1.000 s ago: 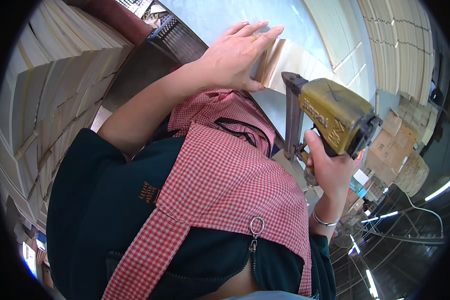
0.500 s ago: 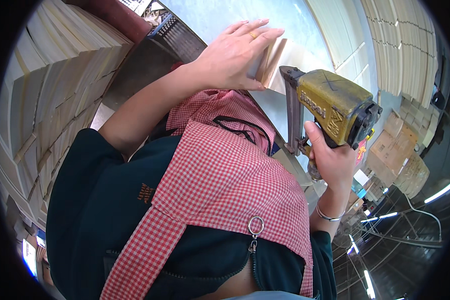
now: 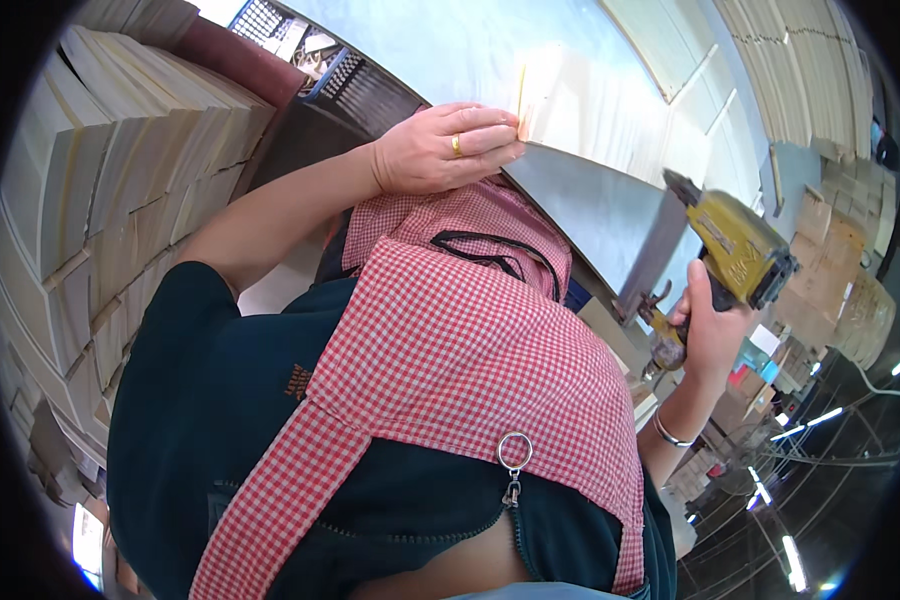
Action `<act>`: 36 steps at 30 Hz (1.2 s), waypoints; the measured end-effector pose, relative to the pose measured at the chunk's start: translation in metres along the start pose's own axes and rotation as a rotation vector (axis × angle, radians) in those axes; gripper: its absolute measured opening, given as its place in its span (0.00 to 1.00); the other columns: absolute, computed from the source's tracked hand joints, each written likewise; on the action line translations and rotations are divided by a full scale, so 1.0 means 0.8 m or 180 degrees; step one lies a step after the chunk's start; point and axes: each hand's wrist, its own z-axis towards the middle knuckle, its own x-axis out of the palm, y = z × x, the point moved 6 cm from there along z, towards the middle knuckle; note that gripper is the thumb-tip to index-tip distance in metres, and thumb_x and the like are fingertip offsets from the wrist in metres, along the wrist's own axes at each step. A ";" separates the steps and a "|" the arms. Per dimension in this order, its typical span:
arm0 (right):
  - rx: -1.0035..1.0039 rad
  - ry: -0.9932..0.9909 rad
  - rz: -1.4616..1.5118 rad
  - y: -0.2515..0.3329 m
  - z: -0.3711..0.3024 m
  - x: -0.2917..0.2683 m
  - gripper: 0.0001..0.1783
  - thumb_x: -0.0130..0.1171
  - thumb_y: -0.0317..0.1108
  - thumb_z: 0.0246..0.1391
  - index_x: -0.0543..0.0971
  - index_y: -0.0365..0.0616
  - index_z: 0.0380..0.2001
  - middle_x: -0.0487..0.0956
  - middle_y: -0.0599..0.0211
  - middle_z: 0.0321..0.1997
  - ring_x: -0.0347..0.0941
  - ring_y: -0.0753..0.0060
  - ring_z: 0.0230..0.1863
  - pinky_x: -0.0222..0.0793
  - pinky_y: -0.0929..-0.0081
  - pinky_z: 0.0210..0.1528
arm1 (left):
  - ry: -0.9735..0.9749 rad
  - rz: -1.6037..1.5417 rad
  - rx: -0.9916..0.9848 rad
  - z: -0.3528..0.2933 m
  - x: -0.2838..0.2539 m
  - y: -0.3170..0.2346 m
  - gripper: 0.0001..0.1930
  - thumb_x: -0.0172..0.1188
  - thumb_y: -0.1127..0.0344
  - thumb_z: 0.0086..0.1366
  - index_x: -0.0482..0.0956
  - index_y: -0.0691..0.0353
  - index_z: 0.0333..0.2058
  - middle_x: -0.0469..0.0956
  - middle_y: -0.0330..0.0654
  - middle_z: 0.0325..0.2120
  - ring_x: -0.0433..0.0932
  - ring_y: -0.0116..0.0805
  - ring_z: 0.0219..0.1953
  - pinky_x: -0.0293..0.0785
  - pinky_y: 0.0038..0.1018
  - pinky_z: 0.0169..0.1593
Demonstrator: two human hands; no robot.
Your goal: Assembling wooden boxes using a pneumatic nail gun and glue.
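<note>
Nailer handle [image 3: 719,291] seemingly behind right grip [image 3: 716,336]

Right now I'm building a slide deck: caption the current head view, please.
Left hand at the end of some pale wood, right hand holding a yellow power tool.

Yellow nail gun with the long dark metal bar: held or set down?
Held: the right hand is gripping the yellow nail gun.
</note>
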 end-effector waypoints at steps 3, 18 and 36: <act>0.0322 -0.0336 -0.0059 -0.065 0.003 -0.041 0.18 0.68 0.37 0.58 0.78 0.32 0.42 0.76 0.69 0.19 0.66 0.82 0.12 0.62 0.84 0.14 | -0.0033 0.0140 0.0112 0.002 0.000 -0.005 0.16 0.63 0.65 0.63 0.80 0.58 0.49 0.76 0.40 0.50 0.75 0.38 0.57 0.76 0.28 0.59; 0.0795 -0.1247 -0.1752 -0.422 0.040 -0.195 0.24 0.60 0.43 0.62 0.74 0.37 0.54 0.81 0.51 0.33 0.77 0.57 0.25 0.76 0.62 0.32 | 0.0202 0.0127 -0.0157 -0.001 0.012 -0.010 0.21 0.69 0.64 0.55 0.80 0.62 0.47 0.75 0.43 0.52 0.75 0.43 0.55 0.72 0.38 0.63; -0.1225 -0.1129 0.0012 -0.278 0.133 -0.028 0.31 0.54 0.24 0.57 0.68 0.39 0.65 0.74 0.49 0.60 0.72 0.51 0.58 0.66 0.62 0.64 | 0.0666 -0.0367 -0.1669 0.021 -0.005 -0.017 0.20 0.68 0.70 0.52 0.79 0.65 0.46 0.73 0.48 0.56 0.72 0.49 0.58 0.70 0.40 0.64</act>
